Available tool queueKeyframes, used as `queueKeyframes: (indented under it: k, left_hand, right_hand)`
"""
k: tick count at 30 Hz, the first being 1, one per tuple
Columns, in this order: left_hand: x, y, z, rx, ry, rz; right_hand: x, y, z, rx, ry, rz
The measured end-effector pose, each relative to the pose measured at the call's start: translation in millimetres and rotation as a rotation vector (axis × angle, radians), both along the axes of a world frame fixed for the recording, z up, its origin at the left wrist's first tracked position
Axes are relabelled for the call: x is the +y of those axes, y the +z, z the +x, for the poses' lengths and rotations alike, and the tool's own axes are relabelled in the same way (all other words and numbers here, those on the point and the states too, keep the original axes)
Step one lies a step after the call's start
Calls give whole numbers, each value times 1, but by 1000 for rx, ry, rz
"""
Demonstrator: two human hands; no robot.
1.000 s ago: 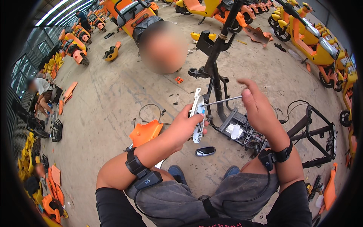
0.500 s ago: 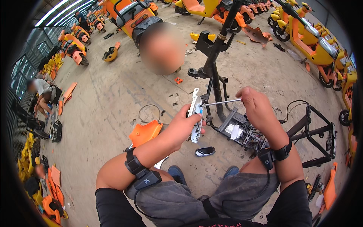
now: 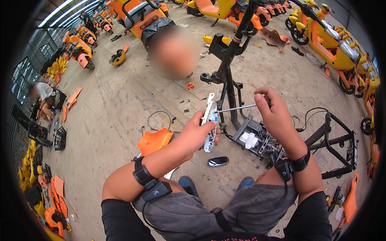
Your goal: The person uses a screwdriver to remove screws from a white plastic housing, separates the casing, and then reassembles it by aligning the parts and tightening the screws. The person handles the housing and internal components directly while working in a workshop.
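My left hand (image 3: 198, 132) is closed round a long, narrow white housing (image 3: 210, 114), held upright above the floor with its hollow side toward the right. Inside it are small parts and a bit of blue. From the right, the thin metal shaft of a screwdriver (image 3: 239, 108) reaches in, its tip at the upper part of the housing. My right hand (image 3: 275, 112) grips the screwdriver's other end, thumb and fingers about the handle, which the hand mostly hides. Below the housing, a dark oval piece with a pale rim (image 3: 218, 161) lies on the floor.
A bare black scooter frame (image 3: 230, 64) stands ahead, with an electronics bay (image 3: 257, 138) low on the right. An orange panel (image 3: 154, 141) lies left of my hands. Yellow and orange scooters (image 3: 327, 42) line the back. A blurred person (image 3: 173, 52) is ahead, another (image 3: 45, 96) far left.
The fingers of my right hand have shifted and lifted round the screwdriver handle. The white housing has moved very slightly right, with the screwdriver tip still in it.
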State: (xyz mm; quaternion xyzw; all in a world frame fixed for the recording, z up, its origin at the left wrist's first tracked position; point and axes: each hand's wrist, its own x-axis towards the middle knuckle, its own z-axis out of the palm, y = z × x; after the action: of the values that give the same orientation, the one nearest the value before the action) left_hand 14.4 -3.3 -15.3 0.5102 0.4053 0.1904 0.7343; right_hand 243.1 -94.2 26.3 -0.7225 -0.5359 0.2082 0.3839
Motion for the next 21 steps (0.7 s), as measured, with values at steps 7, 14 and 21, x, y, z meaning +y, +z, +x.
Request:
queueKeyframes:
  k: [7,14,21]
  left_hand:
    - [-3,4,4,-14,-20,-10]
    - [-1,4,3,-21,-41,-13]
    - [-4,9,6,-5,-38,-17]
  right_hand:
    - [3,-18,-2,367,121,411]
    - [4,-20,-2,443,183,454]
    - [8,-30,9,351,104,591]
